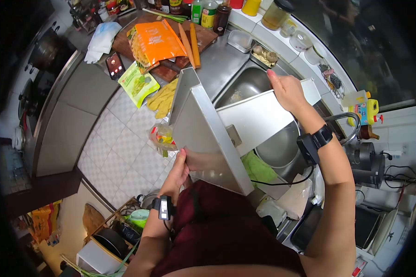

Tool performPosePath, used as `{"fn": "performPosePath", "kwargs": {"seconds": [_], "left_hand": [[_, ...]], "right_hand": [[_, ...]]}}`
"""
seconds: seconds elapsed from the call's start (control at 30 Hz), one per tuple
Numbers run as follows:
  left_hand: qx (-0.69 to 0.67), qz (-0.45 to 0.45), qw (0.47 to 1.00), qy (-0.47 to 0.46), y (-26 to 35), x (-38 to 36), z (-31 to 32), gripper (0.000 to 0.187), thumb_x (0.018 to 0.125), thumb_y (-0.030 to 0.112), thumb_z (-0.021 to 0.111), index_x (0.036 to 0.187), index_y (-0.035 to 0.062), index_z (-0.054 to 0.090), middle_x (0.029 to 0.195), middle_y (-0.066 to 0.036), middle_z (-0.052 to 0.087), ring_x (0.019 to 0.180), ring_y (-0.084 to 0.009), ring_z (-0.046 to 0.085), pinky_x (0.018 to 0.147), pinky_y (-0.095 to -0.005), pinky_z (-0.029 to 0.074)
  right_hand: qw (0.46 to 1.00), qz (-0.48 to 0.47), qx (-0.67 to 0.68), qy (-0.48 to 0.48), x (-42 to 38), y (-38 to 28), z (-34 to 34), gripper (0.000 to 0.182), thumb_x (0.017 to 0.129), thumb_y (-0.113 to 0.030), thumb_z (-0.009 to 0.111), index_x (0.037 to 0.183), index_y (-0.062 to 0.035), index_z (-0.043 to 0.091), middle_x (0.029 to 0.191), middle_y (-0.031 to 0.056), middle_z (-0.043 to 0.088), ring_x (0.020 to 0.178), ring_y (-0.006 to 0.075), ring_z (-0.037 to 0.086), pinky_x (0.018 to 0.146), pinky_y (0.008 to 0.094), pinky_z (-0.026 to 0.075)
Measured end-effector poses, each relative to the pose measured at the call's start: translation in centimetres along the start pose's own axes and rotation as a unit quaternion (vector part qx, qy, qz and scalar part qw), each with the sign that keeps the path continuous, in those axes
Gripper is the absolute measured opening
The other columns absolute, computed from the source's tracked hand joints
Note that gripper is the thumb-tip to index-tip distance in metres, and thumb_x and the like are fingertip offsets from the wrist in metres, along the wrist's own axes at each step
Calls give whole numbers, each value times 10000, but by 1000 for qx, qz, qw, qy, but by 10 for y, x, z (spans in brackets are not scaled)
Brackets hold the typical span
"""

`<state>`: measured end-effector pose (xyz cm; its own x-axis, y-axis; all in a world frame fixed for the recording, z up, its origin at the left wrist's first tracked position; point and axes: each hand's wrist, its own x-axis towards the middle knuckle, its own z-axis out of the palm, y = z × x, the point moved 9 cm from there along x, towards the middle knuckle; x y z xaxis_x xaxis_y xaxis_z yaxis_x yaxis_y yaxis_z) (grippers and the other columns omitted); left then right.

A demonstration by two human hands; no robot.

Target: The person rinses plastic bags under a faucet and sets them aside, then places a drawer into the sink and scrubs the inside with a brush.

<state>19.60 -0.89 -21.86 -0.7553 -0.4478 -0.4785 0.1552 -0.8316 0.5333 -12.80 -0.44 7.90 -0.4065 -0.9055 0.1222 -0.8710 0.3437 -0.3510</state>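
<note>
A metal drawer-like piece is held in front of my body, its grey front panel tilted and its long white metal side reaching over the sink. My left hand grips the panel's lower left edge, thumb on its face and the other fingers mostly hidden. On the far end of the white side, my right hand is closed round the upper edge with the thumb pointing up. A green cloth lies below the white side, near the second basin.
Behind the sink, an orange bag and two carrots lie on a board. A curved faucet is right of my right wrist. A pan and other items stand low at left. Bottles line the back.
</note>
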Motion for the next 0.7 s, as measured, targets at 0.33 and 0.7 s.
{"fn": "performPosePath", "kwargs": {"seconds": [0.33,0.7], "left_hand": [[15,-65,998,-19,31,-43,56,704,871,581,370,1327,50,292,1298,-161,435,1142,-285,502,924,-461,447],[-34,-86,995,-32,15,-63,68,684,881,571,357,1331,62,289,1335,-140,395,1195,-260,453,943,-441,433]], "right_hand": [[1000,10,16,-15,26,-34,-62,764,895,-599,222,609,16,573,645,264,546,693,446,540,651,465,419],[999,0,-33,-13,14,-34,-37,759,907,-595,233,609,28,549,593,238,517,621,405,509,625,434,406]]}}
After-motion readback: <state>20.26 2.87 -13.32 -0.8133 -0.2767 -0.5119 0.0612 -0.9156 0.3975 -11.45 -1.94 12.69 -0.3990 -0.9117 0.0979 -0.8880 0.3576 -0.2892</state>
